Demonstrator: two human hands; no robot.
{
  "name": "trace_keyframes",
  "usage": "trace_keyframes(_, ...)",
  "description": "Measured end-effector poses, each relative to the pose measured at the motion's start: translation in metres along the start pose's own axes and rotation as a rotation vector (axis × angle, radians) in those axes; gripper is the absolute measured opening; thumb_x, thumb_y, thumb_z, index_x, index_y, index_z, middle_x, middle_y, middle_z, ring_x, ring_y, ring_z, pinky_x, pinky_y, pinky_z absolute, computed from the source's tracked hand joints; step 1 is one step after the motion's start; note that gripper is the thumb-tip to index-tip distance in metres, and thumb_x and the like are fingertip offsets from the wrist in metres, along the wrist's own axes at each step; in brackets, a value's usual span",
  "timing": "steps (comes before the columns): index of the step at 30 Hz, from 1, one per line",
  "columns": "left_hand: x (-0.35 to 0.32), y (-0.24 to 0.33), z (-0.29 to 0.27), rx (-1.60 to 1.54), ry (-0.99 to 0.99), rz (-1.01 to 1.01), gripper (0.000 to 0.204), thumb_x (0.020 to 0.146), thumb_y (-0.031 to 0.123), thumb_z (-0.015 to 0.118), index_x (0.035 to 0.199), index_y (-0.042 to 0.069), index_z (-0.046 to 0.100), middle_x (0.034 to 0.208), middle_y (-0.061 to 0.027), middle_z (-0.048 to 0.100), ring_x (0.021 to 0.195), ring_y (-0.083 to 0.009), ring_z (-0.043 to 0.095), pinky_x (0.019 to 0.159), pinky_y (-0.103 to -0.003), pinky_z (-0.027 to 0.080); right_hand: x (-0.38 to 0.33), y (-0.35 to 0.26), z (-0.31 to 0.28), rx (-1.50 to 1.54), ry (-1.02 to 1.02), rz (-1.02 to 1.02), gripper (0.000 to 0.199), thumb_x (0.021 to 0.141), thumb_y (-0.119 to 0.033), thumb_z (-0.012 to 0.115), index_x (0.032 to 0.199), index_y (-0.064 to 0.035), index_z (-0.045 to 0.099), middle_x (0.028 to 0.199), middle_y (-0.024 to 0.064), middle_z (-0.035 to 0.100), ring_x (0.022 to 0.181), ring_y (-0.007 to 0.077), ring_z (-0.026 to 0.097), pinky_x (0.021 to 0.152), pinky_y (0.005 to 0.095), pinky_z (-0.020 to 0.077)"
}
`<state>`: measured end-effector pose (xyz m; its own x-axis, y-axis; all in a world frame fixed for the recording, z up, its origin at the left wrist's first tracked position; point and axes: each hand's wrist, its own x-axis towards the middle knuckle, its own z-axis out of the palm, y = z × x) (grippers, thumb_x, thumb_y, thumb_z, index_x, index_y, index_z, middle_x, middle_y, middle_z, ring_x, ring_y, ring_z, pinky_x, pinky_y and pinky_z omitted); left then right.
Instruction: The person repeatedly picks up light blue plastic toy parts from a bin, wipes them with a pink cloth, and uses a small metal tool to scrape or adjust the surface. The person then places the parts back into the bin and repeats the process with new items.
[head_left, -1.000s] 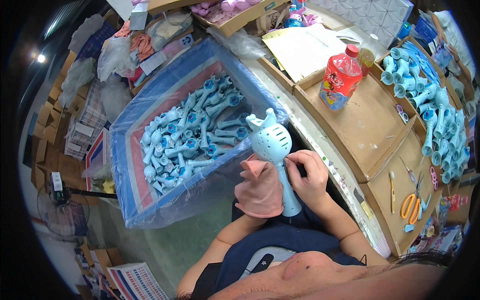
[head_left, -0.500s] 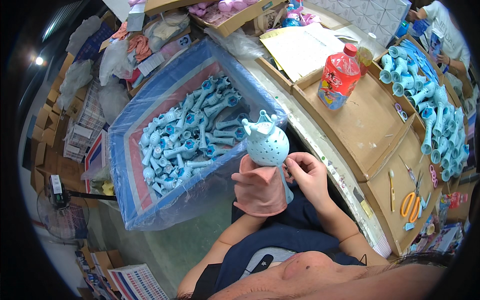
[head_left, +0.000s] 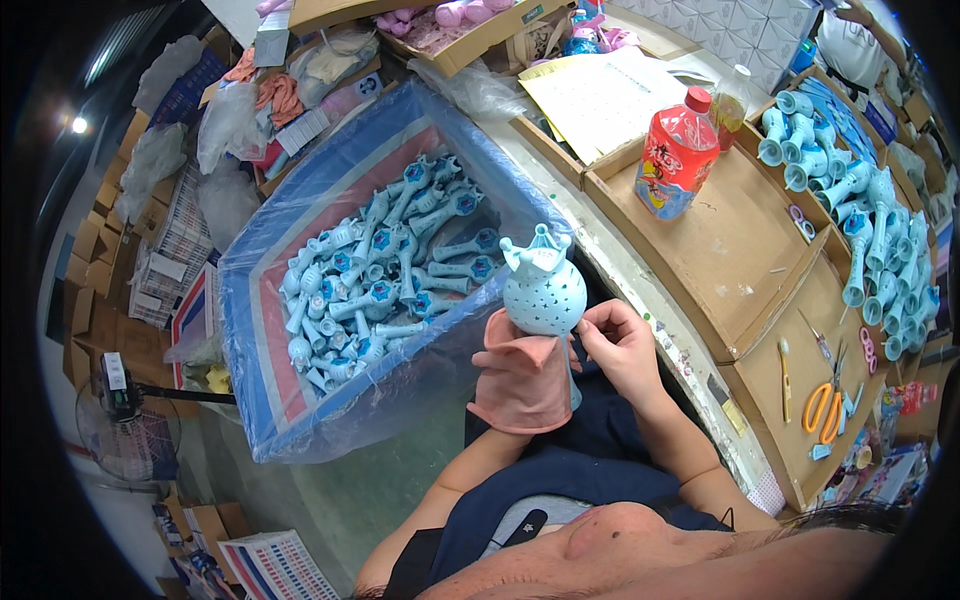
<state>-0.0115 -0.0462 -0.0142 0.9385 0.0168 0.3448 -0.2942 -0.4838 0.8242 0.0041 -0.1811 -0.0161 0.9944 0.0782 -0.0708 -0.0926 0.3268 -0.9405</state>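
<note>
A light blue plastic wand (head_left: 545,297) stands upright before me, its round head pierced with small star-shaped holes and topped by a little crown. My left hand (head_left: 523,385), in a loose pinkish-orange glove, is wrapped round the wand just below the head. Bare fingers of my right hand (head_left: 622,345) pinch at the wand's right side, under the round head; whatever lies between the fingertips is too small to make out. Left of my hands, a plastic-lined bin (head_left: 350,425) holds a heap of similar light blue wand handles (head_left: 385,265), several showing dark blue and red emblems.
On the right, cardboard trays (head_left: 700,290) carry orange-handled scissors (head_left: 825,408), a yellow brush (head_left: 783,380) and a red drink bottle (head_left: 677,155). More blue wand parts (head_left: 885,240) are piled beyond. A fan (head_left: 125,415) stands at left. Another person (head_left: 855,45) is at far right.
The wand and both my hands have shifted slightly to the right, the wand's head also a little lower. My grip looks the same. The person at far right has changed posture.
</note>
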Motion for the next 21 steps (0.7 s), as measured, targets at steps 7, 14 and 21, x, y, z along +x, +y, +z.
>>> trace_keyframes(7,-0.013,-0.037,0.013,0.133,-0.361,-0.01,0.02,0.095,0.012,0.06,0.112,0.005,0.053,0.093,-0.0055,0.06,0.085,-0.0152,0.062,0.07,-0.027,0.052,0.004,0.0,-0.008,-0.002,-0.039,0.05,0.007,0.093,-0.002,0.06,0.091,0.0007,0.054,0.073,0.006,0.062,0.055,0.0086,0.058,0.049,0.023,0.0456)
trace_keyframes(14,-0.015,-0.043,0.023,-0.647,-0.215,-0.271,0.033,0.101,0.037,0.053,0.101,0.004,0.057,0.077,-0.0068,0.06,0.062,-0.0185,0.061,0.054,-0.029,0.051,0.005,0.006,-0.014,0.074,-0.081,0.04,0.006,0.092,-0.002,0.061,0.091,-0.0003,0.055,0.076,0.0054,0.063,0.06,0.0087,0.06,0.055,0.0235,0.0486)
trace_keyframes(21,-0.009,-0.044,0.009,-1.202,-0.233,-0.713,0.057,0.092,0.052,0.063,0.104,-0.003,0.055,0.079,-0.0124,0.061,0.064,-0.0214,0.063,0.053,-0.035,0.056,0.01,0.014,-0.024,0.214,-0.048,0.001,0.005,0.093,-0.004,0.063,0.096,-0.002,0.06,0.087,0.0026,0.064,0.072,0.0071,0.058,0.064,0.0238,0.0498)
